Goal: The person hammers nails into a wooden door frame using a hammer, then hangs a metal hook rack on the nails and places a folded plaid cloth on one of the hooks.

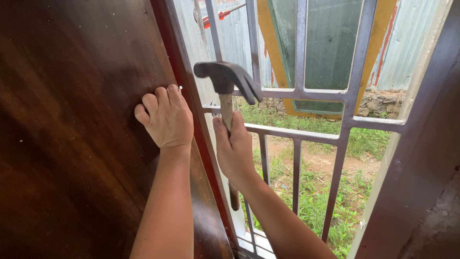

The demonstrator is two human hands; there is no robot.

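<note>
Curled against the dark wooden panel (72, 120), the left hand (165, 117) hides its fingertips and all but the nail (180, 88) head, while the right hand (235, 148) covers the claw hammer (225, 79) handle's middle.

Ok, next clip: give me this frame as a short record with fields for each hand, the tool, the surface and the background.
left hand: pressed against the dark wooden panel, fingertips pinching a small nail near the panel's edge
right hand: gripping the hammer's wooden handle
tool: claw hammer, dark metal head, raised beside the nail, not touching it
surface: upright brown wooden panel with a reddish edge
background: grey metal window grille; grass, a stone wall and corrugated sheeting outside
</note>
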